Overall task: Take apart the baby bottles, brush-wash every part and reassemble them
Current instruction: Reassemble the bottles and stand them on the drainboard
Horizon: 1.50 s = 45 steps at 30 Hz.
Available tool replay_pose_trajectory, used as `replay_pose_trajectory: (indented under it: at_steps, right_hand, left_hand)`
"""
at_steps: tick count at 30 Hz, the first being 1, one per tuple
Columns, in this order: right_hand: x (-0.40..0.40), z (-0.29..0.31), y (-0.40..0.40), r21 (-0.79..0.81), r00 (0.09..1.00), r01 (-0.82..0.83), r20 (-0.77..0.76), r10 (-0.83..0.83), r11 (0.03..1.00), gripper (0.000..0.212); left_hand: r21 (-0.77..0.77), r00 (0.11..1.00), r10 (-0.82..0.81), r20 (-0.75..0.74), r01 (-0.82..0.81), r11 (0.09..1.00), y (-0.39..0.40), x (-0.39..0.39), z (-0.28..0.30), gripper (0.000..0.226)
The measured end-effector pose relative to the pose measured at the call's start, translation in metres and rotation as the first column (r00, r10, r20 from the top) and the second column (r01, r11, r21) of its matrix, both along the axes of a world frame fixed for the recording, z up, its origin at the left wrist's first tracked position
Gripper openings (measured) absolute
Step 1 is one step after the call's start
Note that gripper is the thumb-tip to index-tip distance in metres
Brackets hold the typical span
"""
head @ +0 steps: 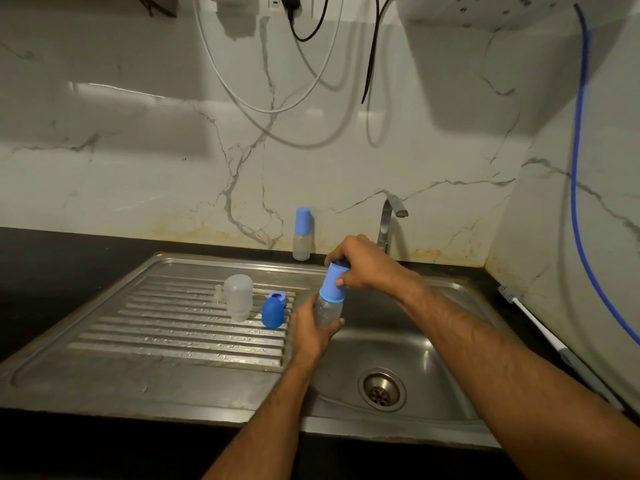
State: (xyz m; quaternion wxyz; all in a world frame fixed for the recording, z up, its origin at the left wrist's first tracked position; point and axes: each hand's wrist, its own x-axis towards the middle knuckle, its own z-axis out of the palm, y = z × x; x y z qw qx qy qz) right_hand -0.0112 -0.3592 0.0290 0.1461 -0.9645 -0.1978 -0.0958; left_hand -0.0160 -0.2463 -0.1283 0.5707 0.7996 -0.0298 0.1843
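One bottle lies already in parts on the draining board (pixel 145 341), another bottle (pixel 302 233) stands untouched by the wall, and over the sink (pixel 433 358) the left hand (pixel 311 330) grips a third bottle (pixel 328 311) while the right hand (pixel 360 263) clasps its blue cap (pixel 333 282), washing seemingly not begun.

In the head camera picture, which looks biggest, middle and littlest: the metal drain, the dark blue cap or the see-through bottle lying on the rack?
1. Round metal drain, though it is nearest the camera
2. Clear plastic bottle
3. Dark blue dome cap
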Motion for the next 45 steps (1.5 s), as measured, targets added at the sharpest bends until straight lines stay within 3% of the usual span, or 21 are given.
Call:
replay_pose_trajectory:
  at_steps: [22, 27, 34, 37, 41, 45]
  right_hand:
    - [0.005, -0.008, 0.034, 0.055, 0.995, 0.068, 0.064, -0.071, 0.996, 0.023]
    - [0.011, -0.01, 0.026, -0.122, 0.999, -0.047, -0.014, 0.045, 0.991, 0.022]
    - [0.009, 0.0, 0.015, -0.35, 0.977, -0.214, -0.076, 0.2, 0.912, 0.014]
    - [0.005, -0.01, 0.007, -0.341, 0.984, -0.174, -0.022, 0.177, 0.924, 0.015]
    - [0.0, -0.016, 0.017, -0.293, 0.987, -0.148, 0.021, 0.161, 0.945, 0.013]
    - [0.0, -0.026, 0.021, -0.221, 0.993, -0.082, 0.061, 0.097, 0.972, 0.017]
  left_hand:
    - [-0.117, 0.996, 0.085, -0.015, -0.086, 0.989, 0.006, -0.004, -0.001, 0.052]
    - [-0.08, 0.997, -0.014, -0.072, 0.008, 0.997, 0.011, -0.006, -0.002, 0.055]
    - [-0.066, 0.991, -0.127, -0.033, 0.125, 0.99, 0.011, -0.006, 0.008, 0.045]
    - [-0.017, 0.99, -0.137, 0.019, 0.138, 0.99, 0.002, -0.009, 0.006, 0.046]
    - [-0.101, 0.994, -0.097, 0.051, 0.101, 0.99, 0.001, -0.008, 0.004, 0.044]
    - [-0.074, 0.998, -0.044, 0.049, 0.048, 0.996, 0.0, -0.006, -0.003, 0.041]
